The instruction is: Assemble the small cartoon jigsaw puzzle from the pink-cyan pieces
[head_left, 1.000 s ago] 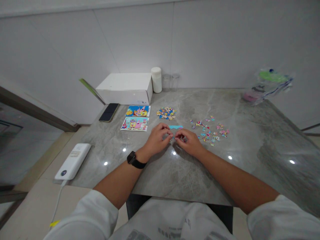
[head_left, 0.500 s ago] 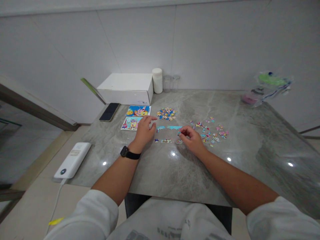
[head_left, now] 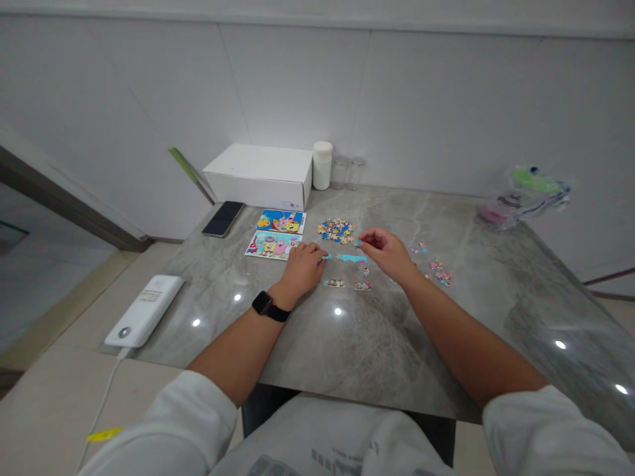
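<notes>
Between thumb and fingertips, my right hand (head_left: 384, 250) pinches a small light-blue puzzle piece (head_left: 358, 243), just below the pile of mixed pieces (head_left: 336, 230). My left hand (head_left: 304, 266) rests on the table with its fingers bent over the left end of the joined pieces; whether it grips any is too small to tell. A joined light-blue strip (head_left: 352, 258) lies between the hands. Below it are two short joined groups, one on the left (head_left: 334, 283) and one on the right (head_left: 362, 286). Two picture cards, the upper (head_left: 280, 221) and lower (head_left: 272, 244), lie behind my left hand.
Loose pink pieces (head_left: 444, 274) lie to the right, partly beyond my right forearm. At the back stand a white box (head_left: 258, 173), a white bottle (head_left: 322, 165) and two glasses. A phone (head_left: 223, 219), a power bank (head_left: 145, 311) and a plastic bag (head_left: 526, 195) are farther out.
My right hand has moved up from the lower row toward the pile with a light-blue piece. My left hand has come down onto the left end of the pieces. The whole view has shifted slightly.
</notes>
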A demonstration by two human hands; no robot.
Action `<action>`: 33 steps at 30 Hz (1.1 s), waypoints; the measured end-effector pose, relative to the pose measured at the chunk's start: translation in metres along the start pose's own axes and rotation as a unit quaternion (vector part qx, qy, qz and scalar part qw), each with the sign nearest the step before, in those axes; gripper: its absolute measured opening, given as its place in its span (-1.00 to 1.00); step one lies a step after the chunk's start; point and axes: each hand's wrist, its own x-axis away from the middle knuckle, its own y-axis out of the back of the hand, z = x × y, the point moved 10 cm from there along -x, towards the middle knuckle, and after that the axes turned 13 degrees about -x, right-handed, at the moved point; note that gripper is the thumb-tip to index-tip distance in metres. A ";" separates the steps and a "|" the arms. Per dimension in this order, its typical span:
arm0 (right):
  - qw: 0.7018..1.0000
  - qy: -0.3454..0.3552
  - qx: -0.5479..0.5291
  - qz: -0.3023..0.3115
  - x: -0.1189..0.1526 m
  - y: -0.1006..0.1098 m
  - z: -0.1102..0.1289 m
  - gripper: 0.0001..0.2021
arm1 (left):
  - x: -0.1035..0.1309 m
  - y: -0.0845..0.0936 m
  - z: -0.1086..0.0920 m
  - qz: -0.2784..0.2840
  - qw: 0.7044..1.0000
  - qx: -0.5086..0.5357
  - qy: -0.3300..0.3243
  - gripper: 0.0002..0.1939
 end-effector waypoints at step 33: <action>0.908 0.026 0.409 0.093 -0.022 -0.070 -0.051 -0.88 | 0.001 -0.006 -0.008 0.034 0.999 -0.012 -0.002 -0.68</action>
